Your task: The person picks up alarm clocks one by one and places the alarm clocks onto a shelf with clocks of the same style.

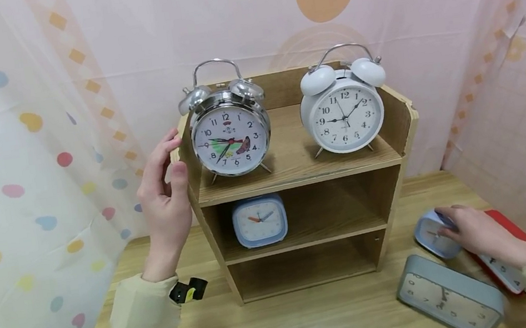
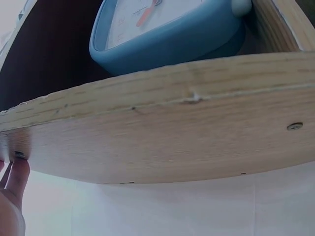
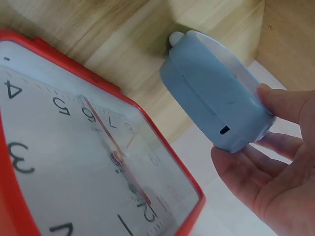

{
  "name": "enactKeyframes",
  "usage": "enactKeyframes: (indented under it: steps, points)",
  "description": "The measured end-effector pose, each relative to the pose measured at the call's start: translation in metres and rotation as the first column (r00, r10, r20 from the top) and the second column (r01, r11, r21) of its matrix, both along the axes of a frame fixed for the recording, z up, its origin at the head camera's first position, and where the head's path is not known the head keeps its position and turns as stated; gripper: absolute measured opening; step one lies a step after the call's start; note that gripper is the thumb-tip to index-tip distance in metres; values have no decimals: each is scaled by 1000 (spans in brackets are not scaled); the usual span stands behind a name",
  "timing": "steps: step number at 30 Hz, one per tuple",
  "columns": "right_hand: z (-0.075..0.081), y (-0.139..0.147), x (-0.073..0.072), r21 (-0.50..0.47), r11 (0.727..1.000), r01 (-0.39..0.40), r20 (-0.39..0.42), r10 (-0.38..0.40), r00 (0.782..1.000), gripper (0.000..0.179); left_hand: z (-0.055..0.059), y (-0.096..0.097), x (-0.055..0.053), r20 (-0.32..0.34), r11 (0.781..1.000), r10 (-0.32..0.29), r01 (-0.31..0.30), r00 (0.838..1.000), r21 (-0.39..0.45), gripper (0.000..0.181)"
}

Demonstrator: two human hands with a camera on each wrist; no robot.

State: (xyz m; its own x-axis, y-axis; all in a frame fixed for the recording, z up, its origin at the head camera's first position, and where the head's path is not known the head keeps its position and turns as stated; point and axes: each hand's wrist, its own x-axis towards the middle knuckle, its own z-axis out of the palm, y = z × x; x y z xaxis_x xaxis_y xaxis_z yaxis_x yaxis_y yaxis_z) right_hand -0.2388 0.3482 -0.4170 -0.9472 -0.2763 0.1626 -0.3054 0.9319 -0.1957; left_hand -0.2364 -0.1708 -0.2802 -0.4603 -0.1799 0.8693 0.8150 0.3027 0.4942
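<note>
Several right fingers [image 3: 238, 173] pinching blue clock [image 3: 211, 91], left fingers [image 1: 159, 155] touching shelf [image 1: 289, 152]

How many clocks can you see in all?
6: a silver clock and a white clock on the shelf unit's top level; a blue clock one level below; another blue one in the right hand; a grey clock and red clock beside that hand. Others may be hidden.

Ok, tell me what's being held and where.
The right hand holds a small blue clock by one end, between thumb and fingers; the left hand touches the shelf.
</note>
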Motion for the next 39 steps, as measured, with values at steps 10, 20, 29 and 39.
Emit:
enactKeyframes:
  steps: [10, 20, 29, 39]
  points:
    - [22, 1, 8, -25, 999, -31, -65, 30, 997, 50, 0, 0, 1, 3, 999, -37, 37, 999, 13, 54]
    - [51, 2, 23, 6, 994, -112, -309, 108, 945, 54, 0, -1, 2, 32, 996, -92, 91, 995, 9, 51]
    - [77, -4, 38, 8, 993, -118, -294, 115, 949, 57, 1, -5, 4, 65, 995, -100, 100, 993, -2, 46]
    - [92, -8, 49, 50, 977, -208, -353, 212, 911, 64, 2, -6, 6, 61, 996, -85, 86, 994, -9, 46]
